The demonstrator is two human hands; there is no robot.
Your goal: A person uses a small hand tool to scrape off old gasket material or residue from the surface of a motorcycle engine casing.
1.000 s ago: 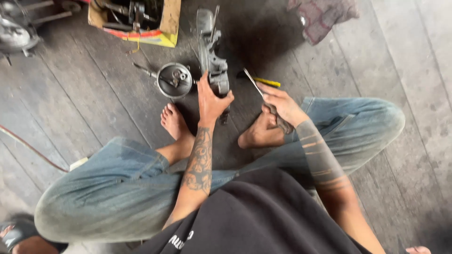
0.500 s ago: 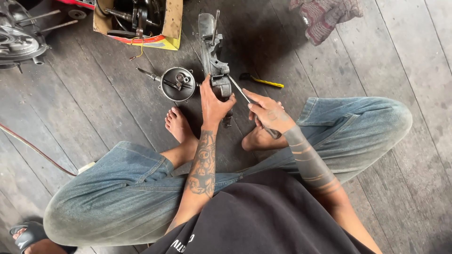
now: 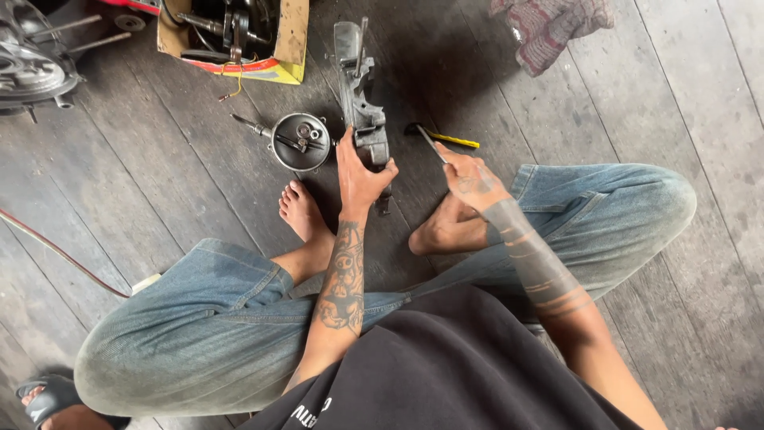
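Round housing (image 3: 300,142) left of long casting (image 3: 362,103); box (image 3: 290,36) behind.

A single camera sits on the person's head and looks almost straight down over the dark shirt and crossed legs to the plank floor (image 3: 652,95). It is close enough that both forearms fill the middle of the view. Beyond the fingers (image 3: 374,171) it takes in floor up to a cardboard box (image 3: 290,36) at the top edge.
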